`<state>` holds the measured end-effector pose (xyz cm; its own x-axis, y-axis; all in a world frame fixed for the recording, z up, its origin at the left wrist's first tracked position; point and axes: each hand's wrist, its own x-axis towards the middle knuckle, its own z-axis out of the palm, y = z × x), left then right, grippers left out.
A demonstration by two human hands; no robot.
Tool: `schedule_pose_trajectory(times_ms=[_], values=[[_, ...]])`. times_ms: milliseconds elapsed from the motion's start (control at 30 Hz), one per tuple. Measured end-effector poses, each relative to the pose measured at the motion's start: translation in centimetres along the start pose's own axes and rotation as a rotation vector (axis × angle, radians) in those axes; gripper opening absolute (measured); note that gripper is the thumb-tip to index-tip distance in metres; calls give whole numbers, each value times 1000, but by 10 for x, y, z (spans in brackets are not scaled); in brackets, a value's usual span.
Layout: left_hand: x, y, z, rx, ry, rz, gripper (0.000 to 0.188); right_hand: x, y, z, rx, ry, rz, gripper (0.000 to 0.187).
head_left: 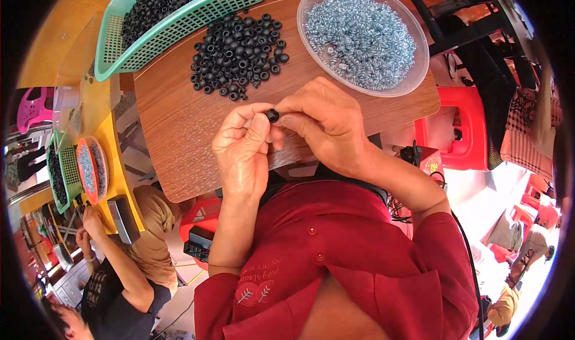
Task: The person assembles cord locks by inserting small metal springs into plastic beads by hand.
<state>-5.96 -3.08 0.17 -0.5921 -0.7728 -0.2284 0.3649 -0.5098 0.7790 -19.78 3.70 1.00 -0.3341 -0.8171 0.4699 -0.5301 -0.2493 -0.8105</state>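
Over the front part of the table, my two hands meet around one small black plastic knob (273, 116). The thumb and index finger of my left hand (241, 151) pinch it from the left. From the other side, the closed fingertips of my right hand (328, 124) come right up against it; anything small between them is hidden. Just beyond lies a loose pile of black knobs (239, 54), several showing round holes. Small shiny metal springs (359, 41) fill a clear round tub (423, 70) at the far right.
A green plastic basket (185, 36) with more black knobs stands at the far left of the wooden table (179, 154). At left, a co-worker (129, 268) sits by a yellow table (123, 178) with similar containers. A red stool (464, 127) stands at right.
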Motion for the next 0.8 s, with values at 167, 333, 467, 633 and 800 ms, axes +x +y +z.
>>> schedule_pose_trajectory(times_ms=[167,333,467,633,800], values=[[-8,-13,10,125,53,138,20,-7,2,1,-134,83,-153,19],[-12,-17,11,222,43,176,23,-15,-6,-7,-160,56,-113,19],[-12,-19,15,203,24,109,23,-2,12,-45,-371,58,-178,18],[-12,-26,12,212,7,77,22,20,41,-82,-575,93,-80,17],[-8,-31,10,218,2,54,21,37,66,-72,-750,-14,-164,9]])
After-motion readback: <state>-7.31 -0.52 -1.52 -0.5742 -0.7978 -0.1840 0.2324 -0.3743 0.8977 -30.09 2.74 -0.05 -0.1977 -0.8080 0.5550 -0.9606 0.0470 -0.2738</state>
